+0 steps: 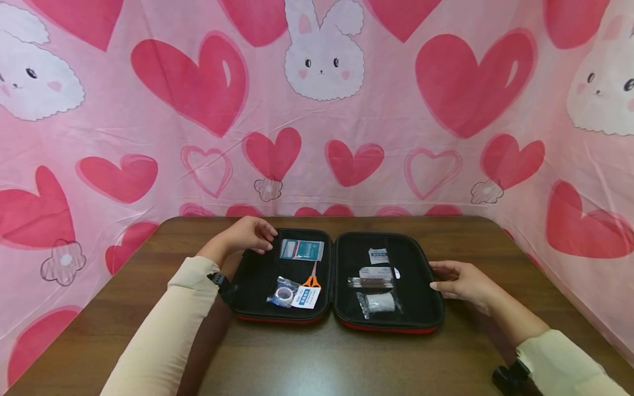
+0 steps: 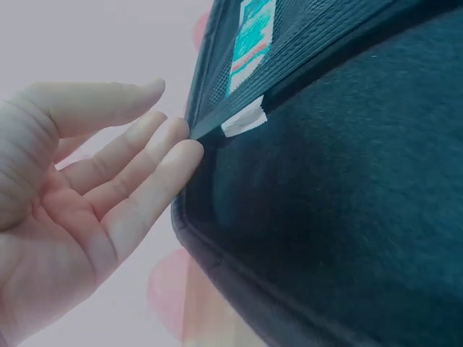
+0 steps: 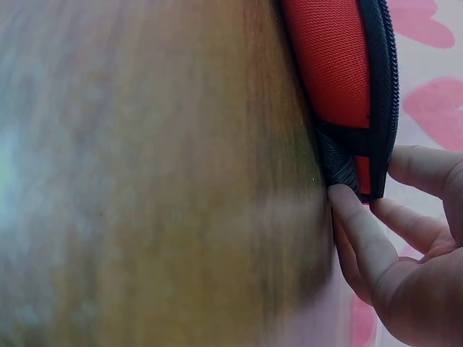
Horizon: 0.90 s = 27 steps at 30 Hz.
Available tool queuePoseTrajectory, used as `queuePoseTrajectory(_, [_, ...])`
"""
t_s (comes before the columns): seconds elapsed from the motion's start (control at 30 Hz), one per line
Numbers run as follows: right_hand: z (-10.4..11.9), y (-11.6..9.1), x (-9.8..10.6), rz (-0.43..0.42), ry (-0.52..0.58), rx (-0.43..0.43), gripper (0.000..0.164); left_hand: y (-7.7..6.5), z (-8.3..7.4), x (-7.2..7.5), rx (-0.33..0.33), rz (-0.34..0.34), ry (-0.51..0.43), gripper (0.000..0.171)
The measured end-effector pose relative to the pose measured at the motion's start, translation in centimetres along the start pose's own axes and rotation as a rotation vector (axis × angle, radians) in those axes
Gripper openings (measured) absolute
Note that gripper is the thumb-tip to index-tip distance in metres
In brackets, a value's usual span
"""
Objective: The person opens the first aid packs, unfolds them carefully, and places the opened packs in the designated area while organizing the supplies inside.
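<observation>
A first-aid case [image 1: 332,275], black inside with a red shell, lies unfolded flat on the table. My left hand [image 1: 250,234] is at its far left corner; in the left wrist view, extended fingertips [image 2: 189,153] touch the rim and the thumb stands apart. On the right side, my right hand [image 1: 463,283] pinches the case's edge between thumb and fingers, beside a black strap [image 3: 338,159]. The left half holds a teal packet [image 1: 302,249], orange-handled scissors [image 1: 312,281], a tape roll [image 1: 284,296] and a white-and-blue packet [image 1: 306,297].
In the right half are a bandage roll [image 1: 381,302], wrapped swab sticks [image 1: 371,282], a white packet [image 1: 376,273] and a small blue-and-white packet [image 1: 378,256]. The wooden table [image 1: 317,357] meets a pink heart-patterned cloth [image 1: 317,165] behind.
</observation>
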State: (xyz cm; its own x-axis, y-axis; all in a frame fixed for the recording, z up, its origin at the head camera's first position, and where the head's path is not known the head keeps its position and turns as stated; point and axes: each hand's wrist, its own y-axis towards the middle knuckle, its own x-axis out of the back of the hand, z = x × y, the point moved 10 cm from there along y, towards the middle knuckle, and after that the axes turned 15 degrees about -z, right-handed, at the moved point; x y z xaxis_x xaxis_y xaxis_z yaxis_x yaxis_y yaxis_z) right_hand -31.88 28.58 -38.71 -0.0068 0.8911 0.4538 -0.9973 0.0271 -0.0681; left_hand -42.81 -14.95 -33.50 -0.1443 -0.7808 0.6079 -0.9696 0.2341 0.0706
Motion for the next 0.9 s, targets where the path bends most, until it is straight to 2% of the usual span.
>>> queuePoseTrajectory(0.1, [0.0, 0.0, 0.0, 0.001, 0.013, -0.002, 0.070, -0.6, -0.6, -0.4, -0.036, 0.028, 0.014, 0.034])
queuePoseTrajectory(0.3, [0.0, 0.0, 0.0, 0.014, 0.023, -0.007, 0.070, -2.0, -1.4, -1.6, -0.064, 0.084, 0.025, 0.034])
queuePoseTrajectory(0.43, [0.0, 0.0, 0.0, 0.013, 0.016, -0.006, 0.070, -2.9, -2.2, -2.7, -0.125, 0.134, 0.050, 0.033])
queuePoseTrajectory(0.53, [0.0, 0.0, 0.1, 0.011, 0.011, -0.006, 0.070, -3.6, -3.1, -3.6, -0.196, 0.178, 0.093, 0.033])
queuePoseTrajectory(0.63, [0.0, 0.0, 0.1, 0.009, 0.008, -0.007, 0.069, -4.2, -3.6, -4.5, -0.229, 0.224, 0.138, 0.035])
queuePoseTrajectory(0.9, [-0.1, -0.1, 0.0, 0.015, 0.015, -0.008, 0.070, -6.1, -3.5, -6.8, -0.242, 0.346, 0.281, 0.048])
